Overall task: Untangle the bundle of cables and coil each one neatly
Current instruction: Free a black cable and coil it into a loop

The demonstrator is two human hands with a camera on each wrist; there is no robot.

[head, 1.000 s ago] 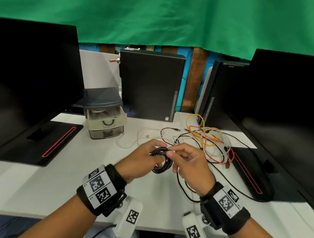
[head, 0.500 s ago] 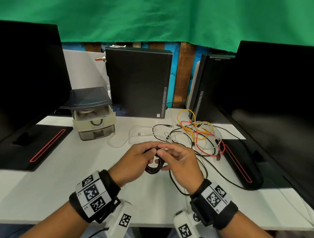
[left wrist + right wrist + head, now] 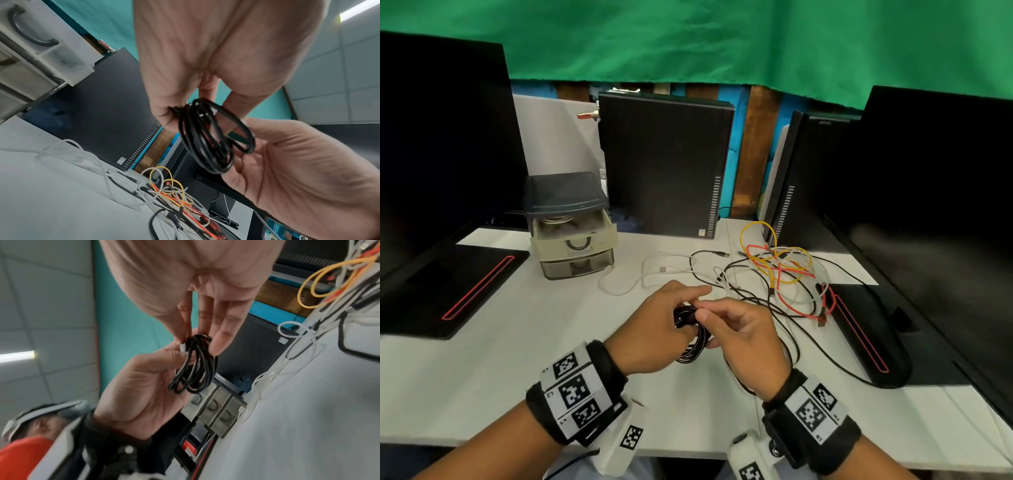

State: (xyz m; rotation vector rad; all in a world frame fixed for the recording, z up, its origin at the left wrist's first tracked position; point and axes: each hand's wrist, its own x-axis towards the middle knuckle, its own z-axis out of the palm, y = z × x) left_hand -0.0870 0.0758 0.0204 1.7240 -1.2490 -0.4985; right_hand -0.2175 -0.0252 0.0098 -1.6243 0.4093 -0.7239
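In the lower centre of the head view, the left hand (image 3: 654,329) and the right hand (image 3: 743,339) are close together above the white table (image 3: 482,377). Both pinch the top of a small black cable coil (image 3: 693,339), which hangs between them. The tangled bundle of cables (image 3: 780,277) lies on the table, in the middle right of the frame.

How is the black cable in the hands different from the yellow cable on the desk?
The black cable is wound into a small tight coil; the yellow cable lies in wide loose loops. The black cable is held above the desk by the left hand and the right hand; the yellow cable rests on the desk, tangled with red, white and black cables. Both are thin and flexible.
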